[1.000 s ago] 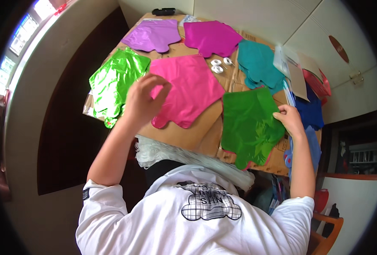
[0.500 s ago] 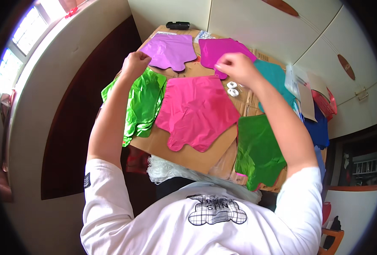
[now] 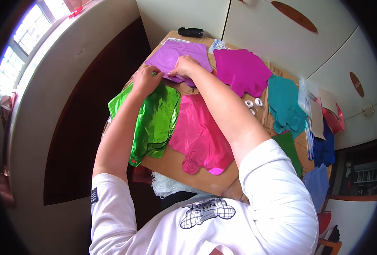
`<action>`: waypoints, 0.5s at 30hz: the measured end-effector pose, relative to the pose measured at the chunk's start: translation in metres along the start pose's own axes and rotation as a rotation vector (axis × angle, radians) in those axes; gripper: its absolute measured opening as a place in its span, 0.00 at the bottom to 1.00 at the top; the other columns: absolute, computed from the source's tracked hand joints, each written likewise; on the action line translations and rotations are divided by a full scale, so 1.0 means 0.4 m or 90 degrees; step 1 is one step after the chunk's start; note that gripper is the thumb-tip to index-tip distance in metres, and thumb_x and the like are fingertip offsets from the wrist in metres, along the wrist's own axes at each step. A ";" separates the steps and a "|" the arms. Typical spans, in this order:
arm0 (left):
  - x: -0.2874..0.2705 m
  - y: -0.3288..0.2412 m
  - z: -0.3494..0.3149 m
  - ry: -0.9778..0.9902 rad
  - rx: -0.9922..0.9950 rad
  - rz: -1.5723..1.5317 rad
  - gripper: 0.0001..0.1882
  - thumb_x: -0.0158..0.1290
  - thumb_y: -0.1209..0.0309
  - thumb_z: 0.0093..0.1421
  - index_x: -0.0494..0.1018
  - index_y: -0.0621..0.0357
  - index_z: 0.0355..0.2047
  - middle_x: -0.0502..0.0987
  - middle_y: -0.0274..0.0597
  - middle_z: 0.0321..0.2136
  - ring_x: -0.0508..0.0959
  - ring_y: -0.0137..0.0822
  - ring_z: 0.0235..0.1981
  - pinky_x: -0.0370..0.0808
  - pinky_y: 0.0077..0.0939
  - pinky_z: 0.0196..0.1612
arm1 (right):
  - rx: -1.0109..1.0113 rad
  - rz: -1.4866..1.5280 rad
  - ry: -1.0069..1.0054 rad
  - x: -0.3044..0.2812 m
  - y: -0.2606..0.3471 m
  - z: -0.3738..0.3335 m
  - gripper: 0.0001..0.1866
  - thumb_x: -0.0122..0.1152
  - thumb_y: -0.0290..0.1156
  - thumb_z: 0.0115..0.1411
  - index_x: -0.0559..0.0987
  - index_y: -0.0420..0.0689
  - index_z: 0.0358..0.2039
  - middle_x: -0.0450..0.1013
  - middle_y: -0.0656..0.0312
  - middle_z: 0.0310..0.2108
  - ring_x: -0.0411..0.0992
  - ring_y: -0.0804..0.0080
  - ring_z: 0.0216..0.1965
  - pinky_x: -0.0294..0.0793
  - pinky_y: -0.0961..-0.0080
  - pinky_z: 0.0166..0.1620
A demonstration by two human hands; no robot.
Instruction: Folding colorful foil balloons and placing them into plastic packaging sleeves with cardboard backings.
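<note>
My left hand (image 3: 147, 80) is at the far edge of a stack of bright green foil balloons (image 3: 156, 114), fingers bent together, a bit of green showing at the fingertips. To its right my right hand (image 3: 186, 67) is over a flat lilac foil balloon (image 3: 192, 49), thumb and fingers pinched close to its near edge; what lies between them is too small to tell. A flat pink foil balloon (image 3: 197, 136) lies below my right forearm, partly covered by it.
A magenta balloon (image 3: 241, 70) and teal balloons (image 3: 284, 102) lie to the right, with small white rolls (image 3: 250, 104) between. Dark green foil (image 3: 288, 148) shows past my right sleeve. A black object (image 3: 190, 32) stands at the cardboard's (image 3: 165, 165) far edge, before white cabinets (image 3: 261, 25).
My right hand has moved left from the magenta balloon to the lilac one. My left hand has come down to the green stack. The view has shifted, so the layout sits lower and further right.
</note>
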State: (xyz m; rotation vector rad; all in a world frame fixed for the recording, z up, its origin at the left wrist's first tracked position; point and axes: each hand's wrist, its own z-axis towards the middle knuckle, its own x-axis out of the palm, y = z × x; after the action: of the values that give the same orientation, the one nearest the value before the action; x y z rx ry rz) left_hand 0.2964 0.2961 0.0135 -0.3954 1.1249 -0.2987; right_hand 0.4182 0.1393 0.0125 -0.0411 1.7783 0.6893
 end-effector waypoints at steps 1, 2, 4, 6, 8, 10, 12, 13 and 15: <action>-0.001 -0.010 0.001 0.030 -0.025 0.010 0.13 0.63 0.59 0.50 0.81 0.55 0.30 0.79 0.50 0.34 0.78 0.49 0.40 0.73 0.42 0.46 | 0.010 0.014 0.007 -0.003 -0.005 0.003 0.36 0.75 0.51 0.44 0.78 0.44 0.49 0.77 0.52 0.46 0.75 0.58 0.51 0.74 0.59 0.52; 0.001 -0.016 0.003 0.044 -0.016 0.013 0.14 0.63 0.59 0.50 0.81 0.55 0.31 0.79 0.49 0.36 0.78 0.48 0.41 0.73 0.41 0.46 | 0.020 0.029 0.013 -0.006 -0.009 0.006 0.34 0.74 0.51 0.44 0.79 0.44 0.48 0.77 0.52 0.47 0.75 0.58 0.51 0.74 0.59 0.52; -0.004 -0.012 0.000 0.071 0.000 0.027 0.15 0.62 0.59 0.50 0.80 0.54 0.33 0.78 0.48 0.39 0.77 0.48 0.42 0.73 0.39 0.46 | 0.026 0.051 0.004 -0.002 -0.015 0.009 0.30 0.73 0.50 0.46 0.81 0.44 0.46 0.77 0.52 0.47 0.75 0.57 0.51 0.74 0.60 0.52; 0.000 -0.012 0.001 0.039 0.025 0.060 0.15 0.63 0.58 0.50 0.80 0.52 0.35 0.78 0.45 0.42 0.75 0.47 0.47 0.71 0.39 0.50 | 0.026 0.060 -0.027 -0.001 -0.017 0.004 0.27 0.72 0.49 0.48 0.82 0.44 0.44 0.77 0.53 0.46 0.75 0.58 0.50 0.75 0.62 0.51; 0.003 -0.009 -0.001 0.004 0.067 0.106 0.16 0.63 0.58 0.49 0.80 0.50 0.36 0.78 0.42 0.43 0.74 0.46 0.50 0.68 0.40 0.53 | 0.013 0.072 -0.035 -0.005 -0.011 -0.003 0.25 0.71 0.46 0.49 0.82 0.44 0.43 0.77 0.53 0.46 0.75 0.58 0.50 0.75 0.63 0.51; -0.006 -0.015 0.004 -0.037 0.133 0.165 0.17 0.62 0.56 0.49 0.80 0.48 0.37 0.78 0.39 0.40 0.73 0.44 0.51 0.64 0.42 0.56 | 0.006 0.076 -0.050 -0.012 -0.007 -0.006 0.22 0.70 0.43 0.50 0.82 0.44 0.42 0.78 0.53 0.45 0.75 0.58 0.49 0.75 0.64 0.50; -0.014 -0.019 0.014 0.022 0.118 0.192 0.17 0.61 0.55 0.49 0.80 0.45 0.38 0.78 0.37 0.41 0.71 0.43 0.53 0.61 0.42 0.58 | 0.005 0.070 -0.068 -0.015 -0.007 0.001 0.19 0.69 0.40 0.49 0.83 0.45 0.41 0.78 0.53 0.44 0.77 0.59 0.46 0.76 0.65 0.49; -0.020 -0.020 0.019 0.051 0.110 0.206 0.17 0.61 0.55 0.49 0.80 0.44 0.39 0.78 0.36 0.41 0.70 0.43 0.54 0.60 0.42 0.59 | 0.016 0.197 -0.086 -0.012 -0.014 0.013 0.14 0.68 0.36 0.50 0.83 0.45 0.36 0.78 0.56 0.37 0.76 0.62 0.40 0.76 0.66 0.43; -0.038 -0.019 0.024 0.091 0.073 0.237 0.18 0.60 0.53 0.49 0.80 0.42 0.39 0.78 0.35 0.42 0.70 0.43 0.55 0.58 0.44 0.60 | 0.039 0.455 -0.116 0.005 -0.033 0.047 0.04 0.68 0.29 0.50 0.82 0.43 0.26 0.78 0.61 0.24 0.76 0.68 0.27 0.75 0.68 0.32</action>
State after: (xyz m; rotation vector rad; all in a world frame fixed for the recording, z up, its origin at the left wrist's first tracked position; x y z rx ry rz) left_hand 0.2987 0.2973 0.0329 -0.0595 1.2888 -0.0632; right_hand 0.4388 0.1380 0.0019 0.7065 1.6216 1.1003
